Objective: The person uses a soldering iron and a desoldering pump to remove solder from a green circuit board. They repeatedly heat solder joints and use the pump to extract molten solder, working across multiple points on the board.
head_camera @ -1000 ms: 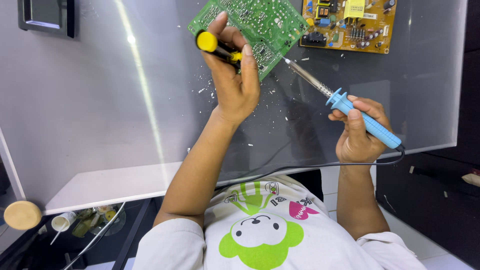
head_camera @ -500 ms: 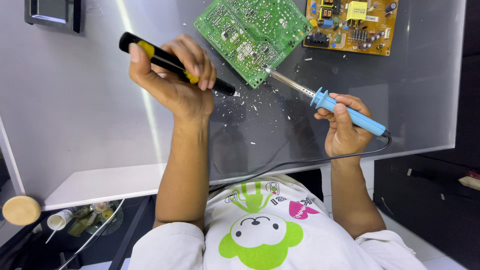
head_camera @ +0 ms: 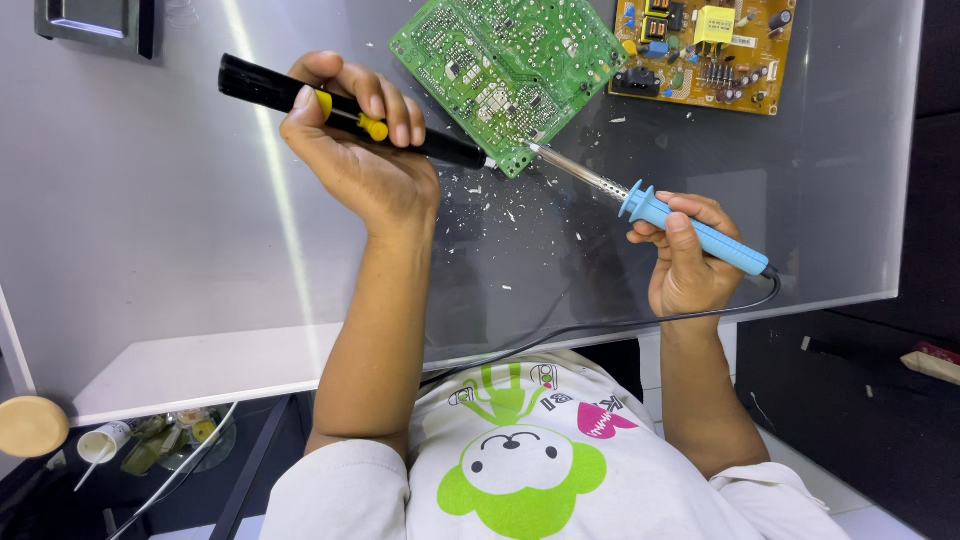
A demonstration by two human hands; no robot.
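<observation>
Two circuit boards lie on the glass: left hand (head_camera: 365, 160) fingers wrapped around a black-and-yellow desoldering pump (head_camera: 345, 112), right hand (head_camera: 690, 262) pinching a blue-handled soldering iron (head_camera: 655, 212), both tips at the green circuit board (head_camera: 510, 70), while the orange circuit board (head_camera: 705, 50) is cut off above.

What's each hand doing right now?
Left hand: closed around a black and yellow desoldering pump.
Right hand: closed around a blue soldering iron.

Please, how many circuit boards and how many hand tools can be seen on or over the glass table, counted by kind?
Circuit boards: 2, the green board and the orange board.
Hand tools: 2, the black and yellow desoldering pump in the left hand and the blue soldering iron in the right hand.
Total: 4
</observation>
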